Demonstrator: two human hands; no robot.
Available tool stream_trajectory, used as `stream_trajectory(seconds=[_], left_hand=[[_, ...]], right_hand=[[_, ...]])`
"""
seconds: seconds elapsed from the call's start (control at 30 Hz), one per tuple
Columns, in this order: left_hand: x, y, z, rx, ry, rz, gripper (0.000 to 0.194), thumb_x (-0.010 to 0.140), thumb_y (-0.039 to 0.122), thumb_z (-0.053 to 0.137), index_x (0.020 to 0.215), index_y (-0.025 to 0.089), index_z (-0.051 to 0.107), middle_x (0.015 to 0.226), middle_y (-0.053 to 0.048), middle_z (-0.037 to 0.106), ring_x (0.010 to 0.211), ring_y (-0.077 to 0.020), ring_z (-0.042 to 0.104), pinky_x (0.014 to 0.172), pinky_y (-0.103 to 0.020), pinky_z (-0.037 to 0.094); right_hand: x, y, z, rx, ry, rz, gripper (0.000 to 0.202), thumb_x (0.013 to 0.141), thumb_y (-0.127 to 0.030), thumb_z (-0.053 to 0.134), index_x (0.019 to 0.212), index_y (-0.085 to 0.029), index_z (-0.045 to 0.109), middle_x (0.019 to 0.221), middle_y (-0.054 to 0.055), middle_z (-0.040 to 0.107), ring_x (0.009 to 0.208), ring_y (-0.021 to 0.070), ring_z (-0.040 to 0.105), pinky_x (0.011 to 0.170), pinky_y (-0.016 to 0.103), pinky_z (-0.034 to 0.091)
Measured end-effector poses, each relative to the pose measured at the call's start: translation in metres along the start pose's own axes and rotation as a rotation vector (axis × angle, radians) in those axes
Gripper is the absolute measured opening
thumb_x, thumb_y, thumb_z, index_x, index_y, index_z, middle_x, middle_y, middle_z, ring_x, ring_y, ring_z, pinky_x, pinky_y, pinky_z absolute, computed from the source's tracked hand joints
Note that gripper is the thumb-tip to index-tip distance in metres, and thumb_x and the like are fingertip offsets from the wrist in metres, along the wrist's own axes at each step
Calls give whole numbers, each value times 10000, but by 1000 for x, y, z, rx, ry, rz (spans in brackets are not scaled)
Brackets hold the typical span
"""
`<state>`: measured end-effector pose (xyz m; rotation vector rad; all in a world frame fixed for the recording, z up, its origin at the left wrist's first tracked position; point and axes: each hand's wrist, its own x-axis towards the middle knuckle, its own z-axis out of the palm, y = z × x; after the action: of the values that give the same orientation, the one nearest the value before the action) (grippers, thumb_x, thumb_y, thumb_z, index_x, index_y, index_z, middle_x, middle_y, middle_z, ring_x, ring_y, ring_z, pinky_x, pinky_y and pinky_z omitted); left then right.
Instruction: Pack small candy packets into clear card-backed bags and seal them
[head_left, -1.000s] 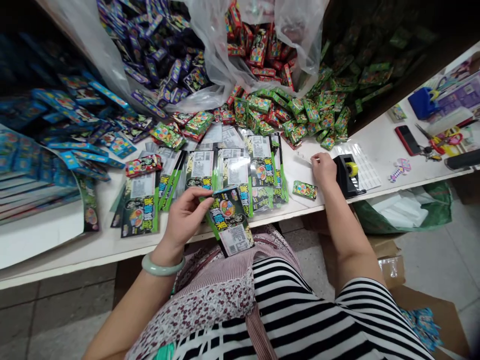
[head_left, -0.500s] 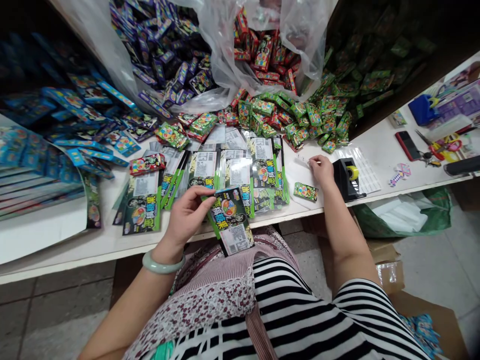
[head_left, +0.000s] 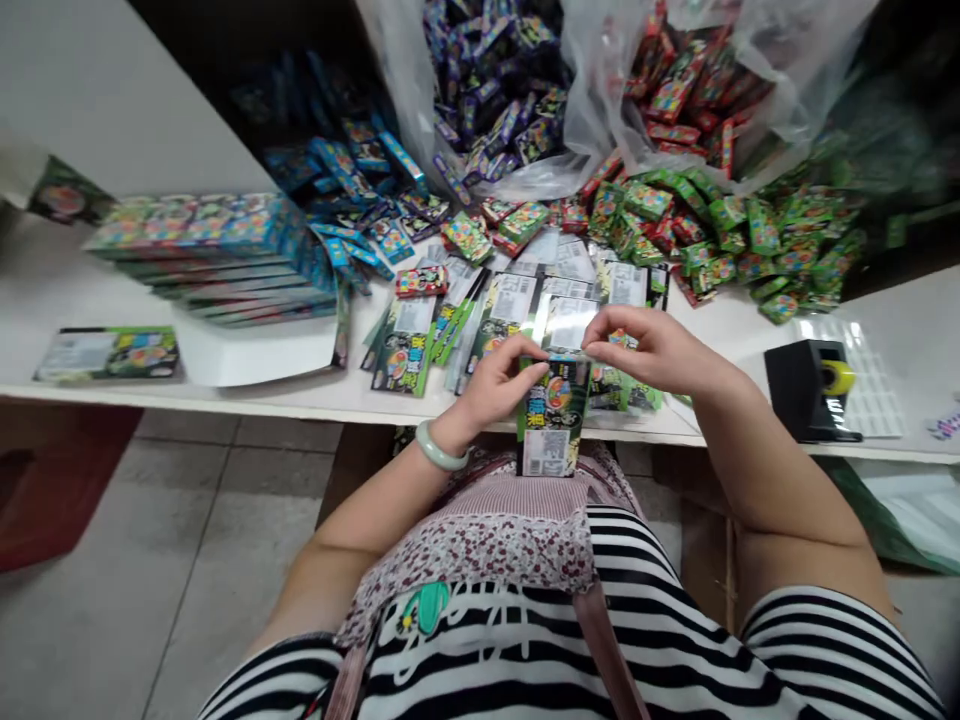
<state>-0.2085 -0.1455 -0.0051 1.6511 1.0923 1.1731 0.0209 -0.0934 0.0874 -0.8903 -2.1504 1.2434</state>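
My left hand (head_left: 496, 388) pinches the top left edge of a black and green printed candy packet (head_left: 551, 425), which hangs over the table's front edge above my lap. My right hand (head_left: 649, 348) is closed in a pinch at the packet's top right corner, on a small clear sticker that barely shows between the fingertips. Behind both hands lie several more printed packets (head_left: 506, 300) in overlapping rows, partly hidden by my right hand. A small red candy box (head_left: 421, 281) rests on the packets to the left.
A black tape dispenser (head_left: 806, 390) stands at the right on a clear sticker sheet (head_left: 874, 390). Heaps of purple boxes (head_left: 495, 110), red boxes (head_left: 679, 85) and green boxes (head_left: 765, 230) lie at the back. Stacked blue boxes (head_left: 225, 255) in a white tray (head_left: 255, 355) stand left.
My right hand has moved left from beside the tape dispenser to the packet's top edge, bringing the clear sticker. The packet is now held straighter, and the view has turned left.
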Motion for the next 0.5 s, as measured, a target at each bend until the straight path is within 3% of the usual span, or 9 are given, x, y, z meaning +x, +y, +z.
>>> stream_trajectory(seconds=[0.17, 0.37, 0.5], left_hand=[[-3, 3, -5, -26, -6, -25, 166, 912, 374, 600, 894, 209, 615, 836, -13, 625, 811, -156, 583, 765, -308, 480], [-1, 1, -4, -90, -16, -43, 173, 937, 378, 577, 899, 210, 599, 857, -10, 623, 819, -145, 572, 772, -302, 473], [1, -1, 3, -52, 55, -33, 202, 844, 352, 719, 874, 202, 586, 841, 1, 629, 801, -132, 575, 760, -283, 466]], right_hand=[[34, 5, 21, -42, -196, 20, 137, 864, -332, 638, 790, -220, 614, 726, -10, 626, 670, 152, 553, 658, 302, 436], [35, 20, 30, -20, -157, 142, 182, 845, -366, 686, 770, -228, 595, 670, -22, 585, 610, 140, 502, 593, 295, 387], [36, 16, 32, -61, -134, 177, 164, 836, -344, 669, 763, -217, 594, 701, -9, 603, 631, 139, 503, 609, 291, 390]])
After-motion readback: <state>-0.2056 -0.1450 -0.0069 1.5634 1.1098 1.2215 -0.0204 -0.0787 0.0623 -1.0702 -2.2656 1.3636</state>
